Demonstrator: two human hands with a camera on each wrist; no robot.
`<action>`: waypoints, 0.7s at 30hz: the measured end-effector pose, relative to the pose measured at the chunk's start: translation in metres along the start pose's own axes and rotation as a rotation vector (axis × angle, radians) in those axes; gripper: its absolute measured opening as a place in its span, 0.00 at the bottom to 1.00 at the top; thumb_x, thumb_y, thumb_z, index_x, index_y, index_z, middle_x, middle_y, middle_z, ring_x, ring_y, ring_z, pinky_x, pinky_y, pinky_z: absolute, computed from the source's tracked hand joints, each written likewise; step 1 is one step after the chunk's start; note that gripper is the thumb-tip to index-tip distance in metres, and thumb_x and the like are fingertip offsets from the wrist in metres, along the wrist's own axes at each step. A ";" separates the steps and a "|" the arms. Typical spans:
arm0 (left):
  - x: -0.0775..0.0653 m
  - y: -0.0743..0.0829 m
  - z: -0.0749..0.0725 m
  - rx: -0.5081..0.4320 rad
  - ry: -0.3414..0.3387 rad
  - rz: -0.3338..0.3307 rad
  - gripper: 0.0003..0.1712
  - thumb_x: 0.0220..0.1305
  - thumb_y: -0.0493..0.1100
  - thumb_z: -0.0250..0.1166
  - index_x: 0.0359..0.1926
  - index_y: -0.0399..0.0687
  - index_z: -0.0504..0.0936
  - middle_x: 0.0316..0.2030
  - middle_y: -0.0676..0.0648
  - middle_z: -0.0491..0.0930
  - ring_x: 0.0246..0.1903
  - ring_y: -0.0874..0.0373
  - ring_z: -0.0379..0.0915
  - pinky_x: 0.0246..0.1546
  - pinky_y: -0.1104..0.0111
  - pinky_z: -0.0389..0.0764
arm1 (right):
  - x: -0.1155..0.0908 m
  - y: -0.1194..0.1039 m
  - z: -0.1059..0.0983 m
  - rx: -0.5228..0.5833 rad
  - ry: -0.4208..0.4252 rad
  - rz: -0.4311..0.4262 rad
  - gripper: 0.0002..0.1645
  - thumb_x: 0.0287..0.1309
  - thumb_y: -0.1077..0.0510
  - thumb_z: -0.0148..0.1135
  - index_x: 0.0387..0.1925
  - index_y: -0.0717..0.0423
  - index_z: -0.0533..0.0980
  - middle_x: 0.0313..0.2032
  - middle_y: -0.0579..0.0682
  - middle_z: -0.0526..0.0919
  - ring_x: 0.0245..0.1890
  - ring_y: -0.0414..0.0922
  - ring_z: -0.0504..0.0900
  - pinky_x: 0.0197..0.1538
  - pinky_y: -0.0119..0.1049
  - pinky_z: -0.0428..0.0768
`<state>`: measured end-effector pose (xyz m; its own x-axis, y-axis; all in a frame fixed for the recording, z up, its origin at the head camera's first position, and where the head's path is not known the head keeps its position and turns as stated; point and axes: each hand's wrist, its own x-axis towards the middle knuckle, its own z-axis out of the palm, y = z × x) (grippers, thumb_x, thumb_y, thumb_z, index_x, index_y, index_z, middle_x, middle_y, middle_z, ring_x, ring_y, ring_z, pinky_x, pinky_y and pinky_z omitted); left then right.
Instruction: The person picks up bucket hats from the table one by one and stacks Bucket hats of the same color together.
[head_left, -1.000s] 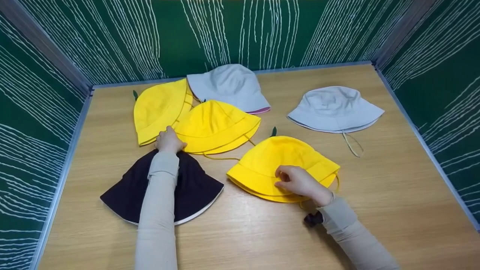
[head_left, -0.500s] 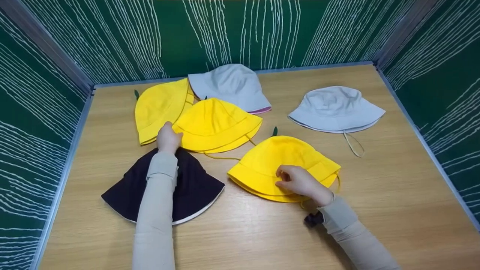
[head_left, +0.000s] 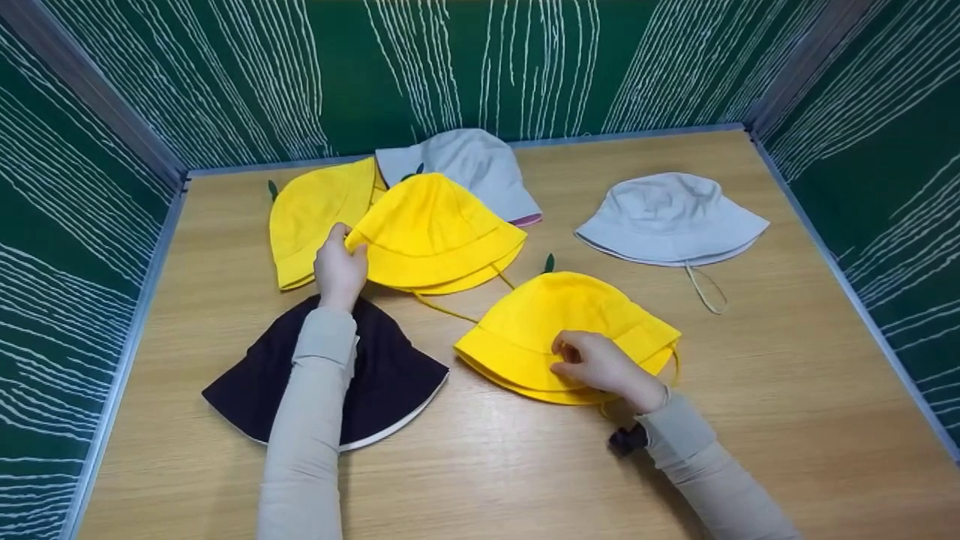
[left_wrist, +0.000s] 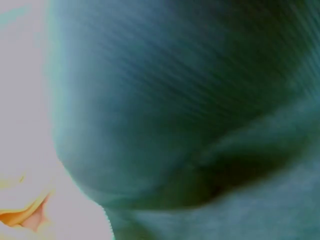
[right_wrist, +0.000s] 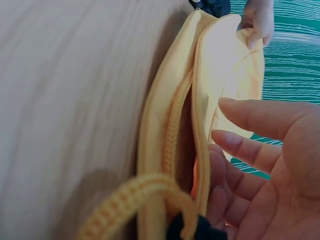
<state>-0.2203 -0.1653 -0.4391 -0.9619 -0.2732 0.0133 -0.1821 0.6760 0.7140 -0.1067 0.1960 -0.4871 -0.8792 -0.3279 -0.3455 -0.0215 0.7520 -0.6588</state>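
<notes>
My left hand (head_left: 341, 266) pinches the left edge of a yellow bucket hat's brim, and this hat (head_left: 439, 229) is raised at the middle of the group. A thin yellow cord hangs from its brim. Over the front yellow hat (head_left: 555, 311), my right hand (head_left: 600, 367) hovers with loosely curled fingers and nothing in its grasp. The right wrist view has those fingers (right_wrist: 245, 152) right at the brim (right_wrist: 201, 125) of that hat. Mostly dark, blurred cloth fills the left wrist view, with a scrap of yellow fabric (left_wrist: 22, 215) in the lower left corner.
Another yellow hat (head_left: 319, 217) lies back left beside a white hat (head_left: 484, 165), which the raised hat partly covers. A second white hat (head_left: 667, 221) sits at the right. Beneath the left forearm lies a dark hat (head_left: 390, 375). Green, white-streaked walls (head_left: 480, 67) enclose the wooden table (head_left: 510, 480).
The left hand has taken the middle yellow hat by its brim and raised it a little, upward and away. The right hand stays in place.
</notes>
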 end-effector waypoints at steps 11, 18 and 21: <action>-0.007 0.023 -0.010 -0.071 0.132 0.117 0.10 0.67 0.39 0.58 0.47 0.44 0.73 0.44 0.40 0.80 0.37 0.48 0.74 0.41 0.61 0.75 | -0.001 0.002 0.000 -0.030 0.018 -0.059 0.13 0.57 0.54 0.66 0.41 0.53 0.76 0.27 0.46 0.72 0.30 0.43 0.71 0.33 0.32 0.69; -0.010 0.029 -0.015 -0.099 0.171 0.120 0.11 0.67 0.39 0.58 0.49 0.43 0.73 0.47 0.41 0.80 0.42 0.49 0.76 0.49 0.62 0.77 | -0.003 0.002 -0.001 -0.016 -0.002 -0.029 0.12 0.56 0.53 0.66 0.41 0.51 0.76 0.29 0.46 0.74 0.32 0.43 0.73 0.36 0.34 0.71; -0.010 0.030 -0.018 -0.136 0.196 0.113 0.11 0.67 0.40 0.58 0.49 0.42 0.73 0.48 0.42 0.80 0.43 0.50 0.76 0.50 0.63 0.77 | -0.004 0.003 -0.002 -0.017 -0.010 -0.044 0.11 0.57 0.54 0.65 0.41 0.51 0.77 0.30 0.46 0.75 0.33 0.43 0.73 0.38 0.35 0.72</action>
<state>-0.2126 -0.1540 -0.4053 -0.9142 -0.3379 0.2239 -0.0343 0.6149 0.7879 -0.1039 0.2008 -0.4869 -0.8725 -0.3666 -0.3230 -0.0686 0.7463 -0.6620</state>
